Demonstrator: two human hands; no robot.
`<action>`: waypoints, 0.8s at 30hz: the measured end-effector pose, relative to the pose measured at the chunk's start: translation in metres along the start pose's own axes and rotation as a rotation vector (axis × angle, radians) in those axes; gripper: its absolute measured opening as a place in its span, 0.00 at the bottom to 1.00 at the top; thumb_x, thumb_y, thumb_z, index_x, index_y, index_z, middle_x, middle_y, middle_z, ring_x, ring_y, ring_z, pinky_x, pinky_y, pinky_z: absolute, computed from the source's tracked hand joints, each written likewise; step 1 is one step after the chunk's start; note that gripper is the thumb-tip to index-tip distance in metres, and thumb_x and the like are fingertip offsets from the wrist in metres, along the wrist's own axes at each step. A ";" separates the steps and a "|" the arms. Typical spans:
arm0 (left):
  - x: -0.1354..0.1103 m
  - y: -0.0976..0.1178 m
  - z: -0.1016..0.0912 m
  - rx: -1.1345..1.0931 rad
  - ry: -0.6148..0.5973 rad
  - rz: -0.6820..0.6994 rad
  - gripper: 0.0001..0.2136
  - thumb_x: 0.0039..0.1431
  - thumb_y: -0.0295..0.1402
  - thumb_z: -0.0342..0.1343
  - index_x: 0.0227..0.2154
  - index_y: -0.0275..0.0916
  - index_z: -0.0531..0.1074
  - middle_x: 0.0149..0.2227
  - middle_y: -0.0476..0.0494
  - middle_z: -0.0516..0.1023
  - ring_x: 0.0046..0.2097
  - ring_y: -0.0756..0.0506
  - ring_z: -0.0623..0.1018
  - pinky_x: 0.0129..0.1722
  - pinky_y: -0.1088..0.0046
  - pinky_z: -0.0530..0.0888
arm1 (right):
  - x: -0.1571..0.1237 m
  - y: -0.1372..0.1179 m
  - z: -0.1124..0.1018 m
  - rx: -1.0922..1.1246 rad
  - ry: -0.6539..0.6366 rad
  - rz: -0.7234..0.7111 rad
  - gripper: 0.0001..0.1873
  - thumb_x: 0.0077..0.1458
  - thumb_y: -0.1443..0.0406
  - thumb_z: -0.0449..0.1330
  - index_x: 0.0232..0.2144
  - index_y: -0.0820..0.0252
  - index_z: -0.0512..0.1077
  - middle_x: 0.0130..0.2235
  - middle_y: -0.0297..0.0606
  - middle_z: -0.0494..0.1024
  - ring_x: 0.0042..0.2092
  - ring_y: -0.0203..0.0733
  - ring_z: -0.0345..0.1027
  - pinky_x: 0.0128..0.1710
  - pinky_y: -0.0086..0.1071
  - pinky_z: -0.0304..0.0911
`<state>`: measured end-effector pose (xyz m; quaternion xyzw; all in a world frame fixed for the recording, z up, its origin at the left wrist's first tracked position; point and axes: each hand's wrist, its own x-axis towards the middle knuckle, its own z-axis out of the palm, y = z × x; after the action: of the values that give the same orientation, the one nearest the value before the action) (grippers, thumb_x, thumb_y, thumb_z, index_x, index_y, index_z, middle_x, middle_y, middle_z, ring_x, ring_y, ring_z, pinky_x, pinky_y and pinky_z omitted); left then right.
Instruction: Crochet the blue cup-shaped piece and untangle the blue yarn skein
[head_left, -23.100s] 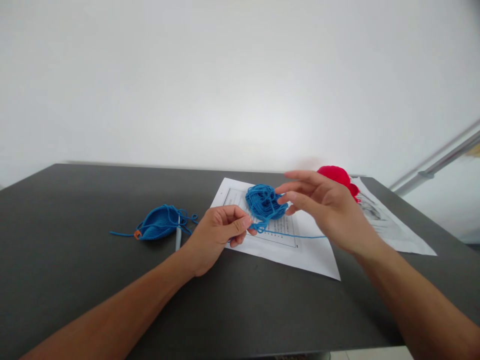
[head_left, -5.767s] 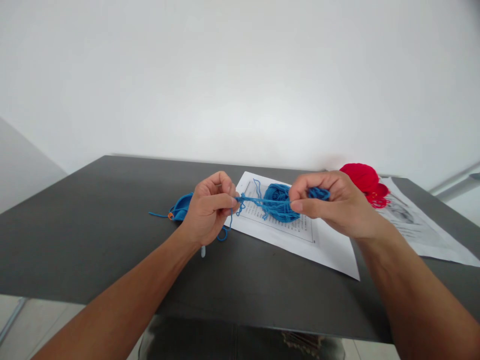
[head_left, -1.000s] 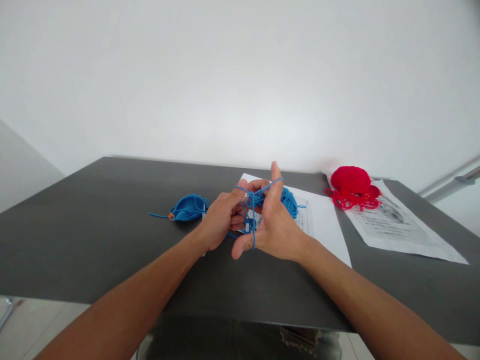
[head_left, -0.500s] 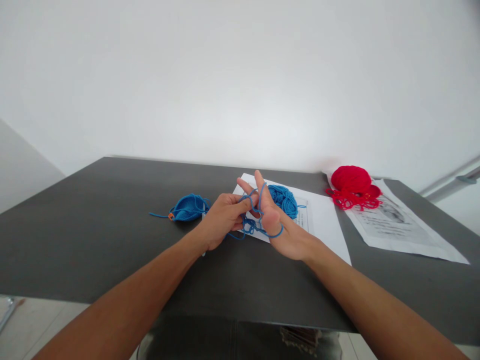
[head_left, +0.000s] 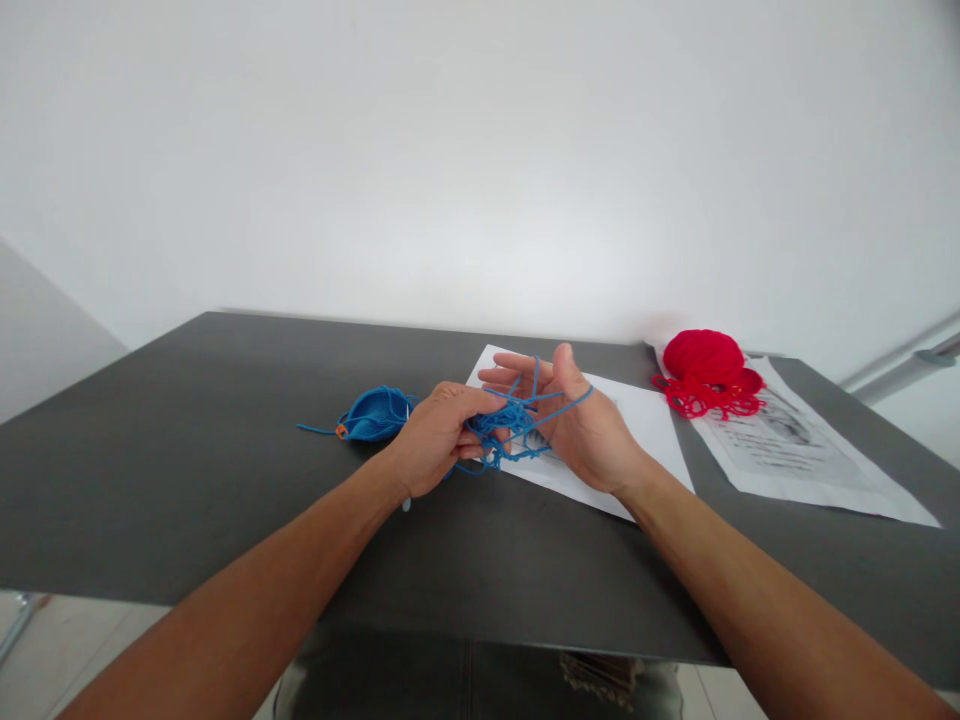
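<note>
My left hand [head_left: 442, 430] is closed on a loose tangle of blue yarn [head_left: 514, 415], pinched between thumb and fingers. Facing it, my right hand [head_left: 581, 415] is spread, palm turned towards the left, with blue strands looped over its thumb and fingers. Just left of my left hand lies a small blue cup-shaped yarn piece [head_left: 375, 415] with an orange clip [head_left: 341, 432] at its tip and a loose tail. The pale end of a thin tool [head_left: 406, 505] shows below my left wrist; the rest is hidden.
Under my hands lies a white printed sheet [head_left: 660, 430] on the dark table [head_left: 187, 460]. At the right, a red yarn ball [head_left: 703, 357] with loose red loops sits on another printed sheet [head_left: 810, 460]. A white wall [head_left: 480, 180] stands behind the table.
My right hand has shifted slightly right and turned, its thumb now raised and strands stretched across it. More blue yarn is bunched at my left hand. The blue ball on the sheet no longer shows.
</note>
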<state>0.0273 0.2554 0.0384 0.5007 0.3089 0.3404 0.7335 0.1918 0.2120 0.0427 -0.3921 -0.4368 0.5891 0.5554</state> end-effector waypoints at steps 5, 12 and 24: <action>0.000 0.002 -0.001 -0.011 -0.007 0.046 0.12 0.42 0.37 0.66 0.15 0.33 0.76 0.18 0.44 0.73 0.19 0.55 0.60 0.19 0.76 0.50 | 0.001 0.001 -0.001 -0.069 0.029 -0.068 0.32 0.53 0.38 0.65 0.46 0.55 0.81 0.51 0.45 0.82 0.47 0.49 0.77 0.45 0.44 0.73; -0.006 0.007 -0.002 -0.029 -0.117 -0.033 0.14 0.43 0.38 0.65 0.12 0.32 0.75 0.15 0.42 0.73 0.17 0.55 0.58 0.19 0.76 0.48 | 0.001 -0.001 0.000 -0.121 0.138 -0.133 0.24 0.48 0.46 0.74 0.39 0.58 0.82 0.38 0.36 0.80 0.34 0.36 0.69 0.34 0.31 0.65; -0.003 0.006 -0.001 -0.124 -0.036 -0.025 0.13 0.43 0.36 0.67 0.15 0.33 0.72 0.15 0.47 0.70 0.18 0.54 0.65 0.18 0.79 0.50 | 0.002 -0.003 -0.004 -0.093 0.084 -0.062 0.28 0.40 0.55 0.79 0.41 0.63 0.77 0.19 0.21 0.65 0.19 0.25 0.51 0.20 0.26 0.48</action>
<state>0.0237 0.2548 0.0446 0.4566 0.2801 0.3407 0.7726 0.1964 0.2145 0.0449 -0.4282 -0.4518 0.5338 0.5723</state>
